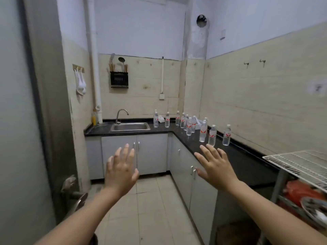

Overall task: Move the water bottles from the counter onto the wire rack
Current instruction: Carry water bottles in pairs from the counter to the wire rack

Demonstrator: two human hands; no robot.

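**Entry: Kitchen, bottles on counter, rack unloaded**

Item 1. Clear plastic water bottles with white caps and red-and-white labels (189, 126). About a dozen stood upright on the black polished L-shaped counter (235, 152), strung from just right of the stainless steel sink (130, 126) round the corner and along the right-hand run. Several in the corner stood close together, some overlapping in view; the exact count could not be told. The three nearest the camera stood more spaced out.

Item 2. White wire rack (300, 165), at the right edge, near end of the counter. Its top shelf showed no bottles. Lower shelves held a red bag and a metal dish, partly blurred.

Item 3. Left hand (121, 169). Raised, palm forward, fingers spread wide, holding nothing, in front of the grey cabinet doors (152, 152).

Item 4. Right hand (215, 165). Likewise spread wide and empty, fingertips appearing just below the nearest bottles but not touching them.

Condition: judged as not yet begun; every bottle visible remained on the counter.

Risks noted:
- The corner cluster was tight; a reach for a rear bottle could knock its neighbours over, and they might roll on the smooth stone.
- The rack's wires ran with open gaps; a narrow bottle base set between or across them unevenly could tilt and topple.
- Bottles nearest the counter's front edge could be swept to the tiled floor by a passing forearm.
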